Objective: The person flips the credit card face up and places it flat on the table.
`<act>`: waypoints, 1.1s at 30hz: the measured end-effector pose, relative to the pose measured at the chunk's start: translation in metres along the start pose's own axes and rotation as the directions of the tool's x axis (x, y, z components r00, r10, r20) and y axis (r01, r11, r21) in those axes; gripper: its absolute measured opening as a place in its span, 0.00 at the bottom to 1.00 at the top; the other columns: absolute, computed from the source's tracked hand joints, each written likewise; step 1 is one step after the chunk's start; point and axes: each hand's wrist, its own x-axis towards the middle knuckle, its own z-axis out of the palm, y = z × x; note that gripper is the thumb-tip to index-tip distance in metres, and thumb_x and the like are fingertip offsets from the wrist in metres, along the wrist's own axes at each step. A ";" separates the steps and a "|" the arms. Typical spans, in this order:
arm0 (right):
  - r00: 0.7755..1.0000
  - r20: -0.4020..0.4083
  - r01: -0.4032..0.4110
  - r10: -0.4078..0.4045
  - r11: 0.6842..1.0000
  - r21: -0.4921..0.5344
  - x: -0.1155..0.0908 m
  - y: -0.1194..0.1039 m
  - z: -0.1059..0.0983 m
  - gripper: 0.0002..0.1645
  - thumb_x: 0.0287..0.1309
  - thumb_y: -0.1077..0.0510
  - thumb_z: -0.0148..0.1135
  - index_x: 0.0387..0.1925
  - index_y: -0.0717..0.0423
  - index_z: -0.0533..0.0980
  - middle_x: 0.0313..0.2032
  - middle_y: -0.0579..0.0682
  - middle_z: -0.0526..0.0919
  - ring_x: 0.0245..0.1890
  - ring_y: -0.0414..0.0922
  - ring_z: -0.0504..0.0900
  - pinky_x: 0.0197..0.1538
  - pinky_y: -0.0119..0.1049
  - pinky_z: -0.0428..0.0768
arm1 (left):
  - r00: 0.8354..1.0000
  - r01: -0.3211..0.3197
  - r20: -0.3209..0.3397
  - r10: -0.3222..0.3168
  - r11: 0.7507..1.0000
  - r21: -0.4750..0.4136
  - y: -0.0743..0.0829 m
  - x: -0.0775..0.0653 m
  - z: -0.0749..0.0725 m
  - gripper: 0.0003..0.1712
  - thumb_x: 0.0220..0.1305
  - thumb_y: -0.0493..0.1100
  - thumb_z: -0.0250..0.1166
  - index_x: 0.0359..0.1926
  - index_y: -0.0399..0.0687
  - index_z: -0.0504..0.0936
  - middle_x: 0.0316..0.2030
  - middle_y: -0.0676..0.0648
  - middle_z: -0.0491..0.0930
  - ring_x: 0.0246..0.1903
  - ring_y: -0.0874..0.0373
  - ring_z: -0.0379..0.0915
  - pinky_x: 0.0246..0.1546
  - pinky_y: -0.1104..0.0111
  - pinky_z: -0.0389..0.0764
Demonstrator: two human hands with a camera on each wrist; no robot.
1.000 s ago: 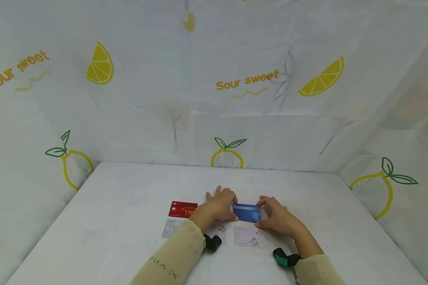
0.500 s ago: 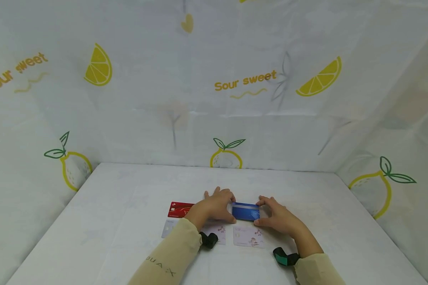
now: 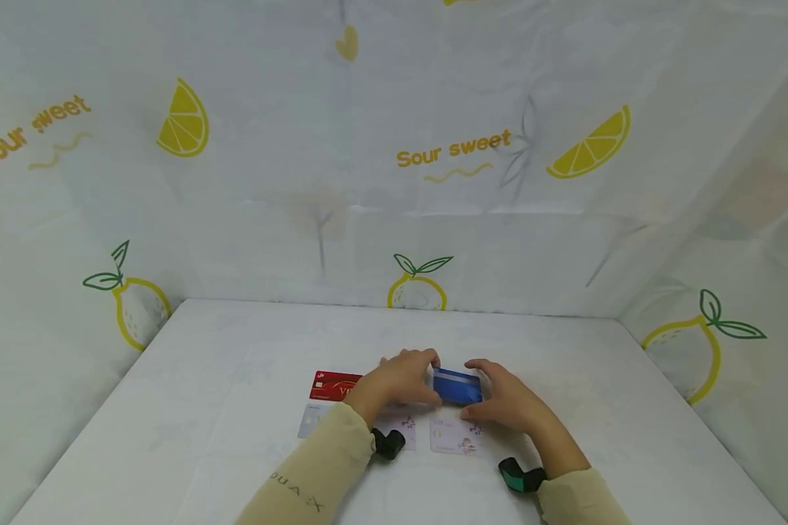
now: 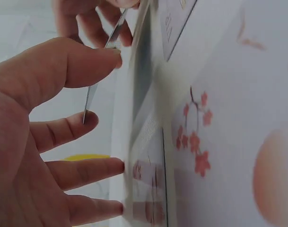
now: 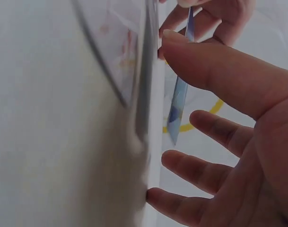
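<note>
A blue bank card (image 3: 457, 386) is tilted just above the table, its stripe along the far side. My left hand (image 3: 402, 380) pinches its left end between thumb and index finger; in the left wrist view the card (image 4: 88, 101) shows as a thin edge by the index fingertip. Around the card's right end, my right hand (image 3: 508, 399) has thumb and fingers spread, and in the right wrist view the card's free end (image 5: 178, 101) stands apart from the index finger. A flowered white VIP card (image 3: 455, 437) lies just nearer than the blue one.
A red VIP card (image 3: 333, 384) and a pale grey card (image 3: 310, 420) lie at left, partly behind the left arm. Another flowered card (image 3: 403, 432) is mostly covered by the left wrist. The white table (image 3: 223, 379) meets a lemon-print curtain (image 3: 269, 146) behind.
The blue card has shifted slightly right and tilted. My right fingers, earlier at its right corners, have come away from it. The left hand still holds its left end.
</note>
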 end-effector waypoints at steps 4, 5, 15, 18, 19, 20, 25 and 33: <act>0.999 -0.001 0.048 -0.048 0.998 0.032 -0.003 -0.008 -0.001 0.48 0.40 0.48 0.81 0.64 0.49 0.69 0.65 0.59 0.70 0.58 0.56 0.74 0.58 0.59 0.74 | 1.000 -0.022 0.018 0.022 1.000 -0.006 0.008 -0.003 0.000 0.30 0.49 0.54 0.75 0.53 0.60 0.74 0.45 0.55 0.79 0.43 0.59 0.72 0.54 0.52 0.74; 0.998 -0.002 0.056 -0.056 0.998 0.038 -0.004 -0.009 0.000 0.47 0.40 0.49 0.81 0.63 0.50 0.70 0.64 0.58 0.71 0.56 0.55 0.75 0.56 0.57 0.75 | 0.999 -0.026 0.019 0.027 1.000 -0.007 0.009 -0.003 0.001 0.30 0.49 0.54 0.75 0.52 0.60 0.74 0.44 0.55 0.79 0.42 0.60 0.72 0.51 0.55 0.76; 0.997 -0.053 0.053 -0.051 0.998 0.037 -0.006 -0.020 0.009 0.37 0.42 0.56 0.79 0.57 0.51 0.74 0.62 0.58 0.72 0.55 0.56 0.75 0.55 0.58 0.77 | 0.999 -0.050 -0.008 0.050 0.998 0.040 0.015 -0.004 0.006 0.32 0.48 0.57 0.76 0.53 0.60 0.73 0.44 0.54 0.81 0.39 0.61 0.73 0.44 0.63 0.78; 0.996 -0.065 0.064 -0.062 0.997 0.030 -0.006 -0.022 0.010 0.35 0.42 0.58 0.78 0.55 0.50 0.74 0.62 0.58 0.71 0.56 0.56 0.75 0.56 0.58 0.77 | 0.999 -0.051 -0.007 0.052 0.998 0.040 0.016 -0.004 0.005 0.33 0.48 0.57 0.76 0.54 0.61 0.72 0.44 0.54 0.80 0.40 0.61 0.73 0.44 0.62 0.78; 0.996 -0.067 0.069 -0.067 0.997 0.031 -0.006 -0.022 0.010 0.35 0.42 0.58 0.78 0.55 0.50 0.74 0.62 0.58 0.71 0.56 0.56 0.75 0.55 0.58 0.77 | 0.999 -0.053 -0.007 0.053 0.998 0.037 0.017 -0.004 0.005 0.33 0.48 0.57 0.76 0.54 0.61 0.72 0.44 0.54 0.80 0.40 0.61 0.73 0.44 0.62 0.78; 0.995 -0.067 0.072 -0.070 0.997 0.033 -0.006 -0.022 0.010 0.34 0.42 0.59 0.77 0.55 0.49 0.74 0.62 0.58 0.71 0.56 0.56 0.75 0.55 0.57 0.77 | 0.998 -0.055 -0.005 0.055 0.998 0.034 0.017 -0.005 0.005 0.33 0.48 0.56 0.76 0.54 0.61 0.72 0.44 0.54 0.80 0.41 0.61 0.73 0.44 0.62 0.78; 0.996 -0.057 0.078 -0.075 0.995 0.054 -0.006 -0.019 0.007 0.34 0.43 0.56 0.76 0.55 0.44 0.73 0.63 0.58 0.69 0.54 0.56 0.74 0.50 0.53 0.79 | 0.998 -0.056 0.008 0.056 0.998 -0.013 0.014 -0.006 0.002 0.35 0.49 0.60 0.75 0.56 0.65 0.70 0.48 0.54 0.80 0.43 0.61 0.74 0.46 0.60 0.78; 1.000 -0.006 0.021 -0.020 0.944 0.330 -0.007 -0.011 -0.008 0.37 0.49 0.48 0.74 0.61 0.43 0.70 0.73 0.56 0.59 0.72 0.67 0.55 0.63 0.70 0.62 | 0.991 -0.121 0.047 0.126 0.988 -0.093 0.008 -0.002 0.001 0.40 0.48 0.63 0.74 0.61 0.65 0.68 0.59 0.52 0.76 0.56 0.60 0.71 0.55 0.58 0.75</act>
